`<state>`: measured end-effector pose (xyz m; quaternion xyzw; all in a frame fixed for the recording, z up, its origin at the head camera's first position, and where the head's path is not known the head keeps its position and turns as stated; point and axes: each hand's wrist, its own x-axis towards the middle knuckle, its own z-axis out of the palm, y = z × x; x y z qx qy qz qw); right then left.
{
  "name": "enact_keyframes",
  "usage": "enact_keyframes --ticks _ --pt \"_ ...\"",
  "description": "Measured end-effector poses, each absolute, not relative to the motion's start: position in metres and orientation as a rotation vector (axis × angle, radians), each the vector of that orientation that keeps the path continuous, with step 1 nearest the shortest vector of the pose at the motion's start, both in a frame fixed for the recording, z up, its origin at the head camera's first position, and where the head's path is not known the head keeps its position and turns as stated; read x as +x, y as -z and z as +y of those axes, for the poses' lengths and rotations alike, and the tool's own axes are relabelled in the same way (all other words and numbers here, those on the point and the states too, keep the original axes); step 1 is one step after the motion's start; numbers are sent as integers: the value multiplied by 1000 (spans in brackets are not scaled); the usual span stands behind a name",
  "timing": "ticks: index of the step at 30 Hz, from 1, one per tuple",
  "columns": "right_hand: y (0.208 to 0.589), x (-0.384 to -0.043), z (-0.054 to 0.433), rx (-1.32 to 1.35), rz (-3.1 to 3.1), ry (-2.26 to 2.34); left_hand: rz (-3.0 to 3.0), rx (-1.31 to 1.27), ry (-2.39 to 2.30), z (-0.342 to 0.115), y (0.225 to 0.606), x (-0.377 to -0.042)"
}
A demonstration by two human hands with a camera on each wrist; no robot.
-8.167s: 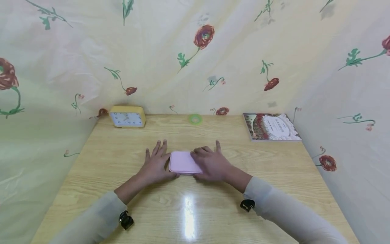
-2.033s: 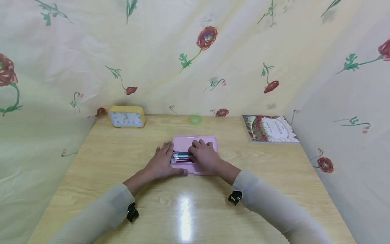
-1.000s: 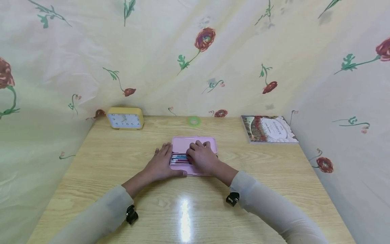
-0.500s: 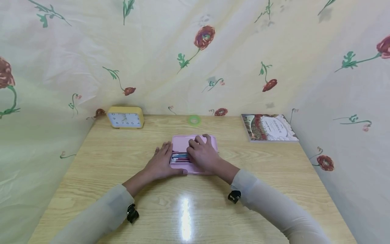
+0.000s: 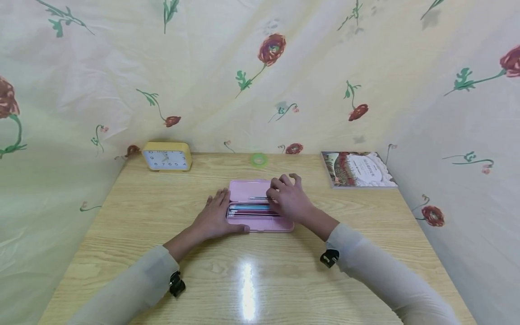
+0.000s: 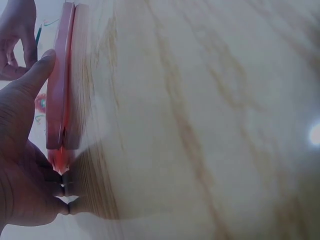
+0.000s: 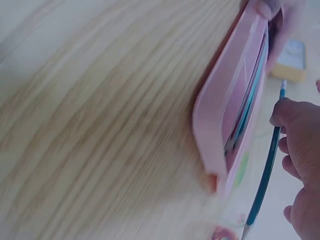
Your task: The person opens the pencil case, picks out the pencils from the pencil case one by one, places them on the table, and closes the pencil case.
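Note:
An opened pink pencil case [image 5: 262, 224] lies on the table, its lid folded back toward the wall. Several pencils [image 5: 243, 212], teal and dark red, lie in it. My left hand [image 5: 212, 217] rests against the case's left end, fingers straight and thumb along the front edge; in the left wrist view the thumb touches the pink side. My right hand [image 5: 290, 198] pinches a dark green pencil [image 7: 264, 182] above the right part of the case. In the right wrist view this pencil slants outside the case, its eraser end up.
A yellow alarm clock [image 5: 167, 156] stands at the back left of the wooden table [image 5: 195, 280]. By the wall at the back middle lies a green ring-shaped roll [image 5: 258, 160]. A book [image 5: 359, 169] lies at the back right. Flowered cloth [image 5: 211, 67] hangs behind and at both sides.
The pencil case, closed in the oldest frame, is open in the later ones. Over the last half second my right hand lifted a pencil out and moved right; the left hand has stayed put.

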<state>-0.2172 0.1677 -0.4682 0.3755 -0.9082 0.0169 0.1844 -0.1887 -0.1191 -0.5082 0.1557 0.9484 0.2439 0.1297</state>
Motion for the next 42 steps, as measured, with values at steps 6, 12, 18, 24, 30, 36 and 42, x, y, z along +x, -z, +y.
enact_keyframes --ticks 6,12,18,24,30,36,42 --pt "469 -218 199 985 -2619 -183 2759 455 -708 -119 509 -189" --pt "472 -220 230 904 -2670 -180 2758 460 -715 -119 510 -188" --pt "475 -223 258 865 -2639 -214 2761 464 -714 -118 507 -189" --pt "484 -223 284 824 -2663 -239 2766 459 -706 -119 508 -189" --pt "491 -217 307 771 -2707 -221 2756 457 -697 -118 511 -186" --pt "496 -216 318 735 -2751 -230 2759 458 -702 -118 511 -188" --pt "498 -215 320 728 -2782 -236 2752 456 -720 -118 508 -186"
